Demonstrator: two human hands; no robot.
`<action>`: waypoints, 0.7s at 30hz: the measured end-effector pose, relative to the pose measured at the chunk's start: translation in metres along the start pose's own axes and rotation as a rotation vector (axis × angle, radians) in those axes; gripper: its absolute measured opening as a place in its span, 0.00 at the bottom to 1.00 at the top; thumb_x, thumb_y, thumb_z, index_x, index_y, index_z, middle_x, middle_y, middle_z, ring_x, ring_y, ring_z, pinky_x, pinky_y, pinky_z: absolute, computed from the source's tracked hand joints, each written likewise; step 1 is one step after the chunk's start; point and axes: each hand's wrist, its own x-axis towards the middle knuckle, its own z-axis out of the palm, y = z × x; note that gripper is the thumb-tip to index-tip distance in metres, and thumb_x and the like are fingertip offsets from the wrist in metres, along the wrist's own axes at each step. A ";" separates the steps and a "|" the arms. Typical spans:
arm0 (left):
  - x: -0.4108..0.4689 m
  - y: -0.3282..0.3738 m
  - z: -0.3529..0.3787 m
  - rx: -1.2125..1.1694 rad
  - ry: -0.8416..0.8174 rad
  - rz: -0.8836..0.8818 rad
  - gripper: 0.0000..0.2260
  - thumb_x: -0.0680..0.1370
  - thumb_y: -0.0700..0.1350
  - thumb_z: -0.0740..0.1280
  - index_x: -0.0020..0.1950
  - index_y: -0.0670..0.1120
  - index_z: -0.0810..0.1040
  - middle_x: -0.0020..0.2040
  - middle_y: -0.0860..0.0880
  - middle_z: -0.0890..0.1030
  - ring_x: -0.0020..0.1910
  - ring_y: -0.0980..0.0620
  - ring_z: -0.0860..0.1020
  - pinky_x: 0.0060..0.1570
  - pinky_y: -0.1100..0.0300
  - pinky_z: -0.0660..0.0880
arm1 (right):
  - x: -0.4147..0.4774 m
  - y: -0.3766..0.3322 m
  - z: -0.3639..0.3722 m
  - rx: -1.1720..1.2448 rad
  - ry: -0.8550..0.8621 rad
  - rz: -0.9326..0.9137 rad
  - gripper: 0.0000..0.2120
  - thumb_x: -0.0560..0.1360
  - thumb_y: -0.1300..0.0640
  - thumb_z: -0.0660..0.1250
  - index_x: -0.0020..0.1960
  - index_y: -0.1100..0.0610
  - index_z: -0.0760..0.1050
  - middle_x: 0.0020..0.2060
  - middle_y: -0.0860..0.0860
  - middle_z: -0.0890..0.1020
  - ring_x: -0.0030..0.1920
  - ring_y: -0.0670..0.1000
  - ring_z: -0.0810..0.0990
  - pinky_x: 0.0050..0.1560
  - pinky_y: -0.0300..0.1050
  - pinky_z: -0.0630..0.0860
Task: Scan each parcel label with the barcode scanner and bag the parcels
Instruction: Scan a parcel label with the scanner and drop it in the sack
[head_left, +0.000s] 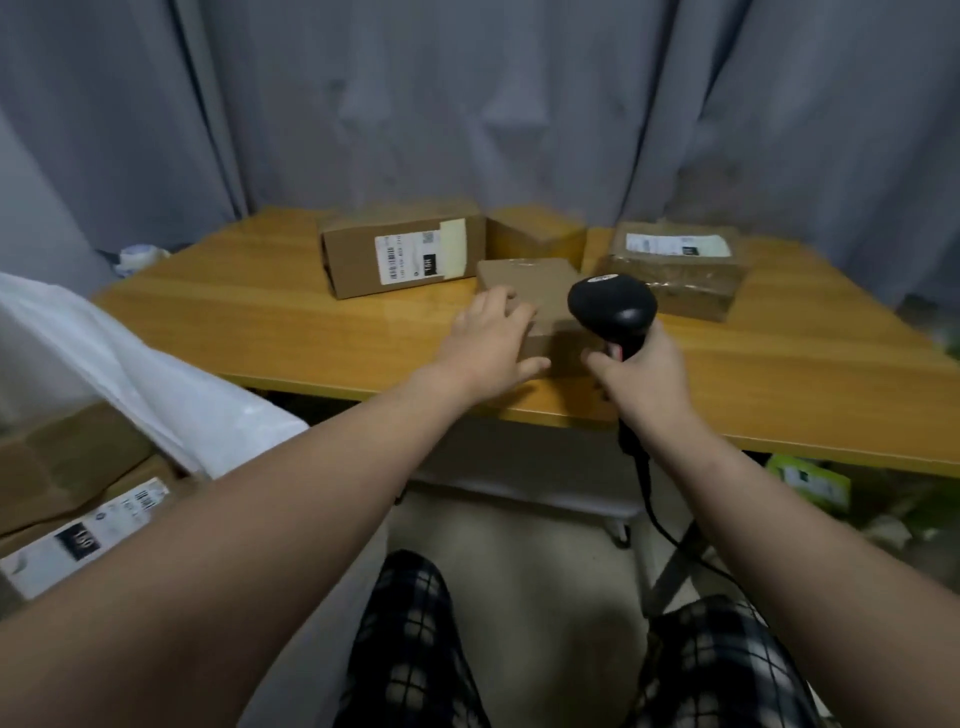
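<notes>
Forearms (291, 509) reach out: left hand (488, 345) lies, seemingly flat-fingered, on the small parcel (535, 291) on the table (260, 322); right hand (644, 376) grasps the barcode scanner (613, 306) just above it. No label faces up, so scanning could fail.

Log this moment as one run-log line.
left hand: rests on small parcel | right hand: grips barcode scanner | label on parcel top: none visible

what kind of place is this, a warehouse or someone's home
Probably a home parcel-packing corner, not a warehouse: labelled cardboard parcels on a wooden table, grey curtains close behind, and a barcode scanner in the right hand.
</notes>
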 end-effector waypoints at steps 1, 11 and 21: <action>0.009 0.003 0.006 0.079 0.002 0.029 0.33 0.76 0.61 0.64 0.77 0.50 0.59 0.77 0.44 0.57 0.75 0.44 0.56 0.73 0.49 0.56 | 0.004 0.004 -0.003 -0.010 0.021 0.008 0.15 0.72 0.63 0.71 0.54 0.53 0.69 0.37 0.44 0.75 0.42 0.51 0.78 0.48 0.51 0.78; 0.004 0.004 0.043 0.409 0.092 0.149 0.40 0.71 0.73 0.59 0.69 0.44 0.67 0.69 0.42 0.70 0.68 0.42 0.68 0.68 0.48 0.63 | 0.002 0.031 -0.016 -0.004 0.073 0.052 0.12 0.72 0.66 0.69 0.51 0.56 0.70 0.41 0.51 0.77 0.42 0.51 0.78 0.45 0.45 0.74; -0.044 -0.008 0.030 0.764 0.132 0.368 0.32 0.78 0.49 0.64 0.75 0.41 0.52 0.61 0.40 0.70 0.59 0.41 0.72 0.58 0.49 0.71 | -0.043 0.018 -0.007 0.140 0.142 -0.076 0.14 0.72 0.66 0.69 0.52 0.54 0.70 0.38 0.42 0.75 0.39 0.39 0.75 0.38 0.24 0.68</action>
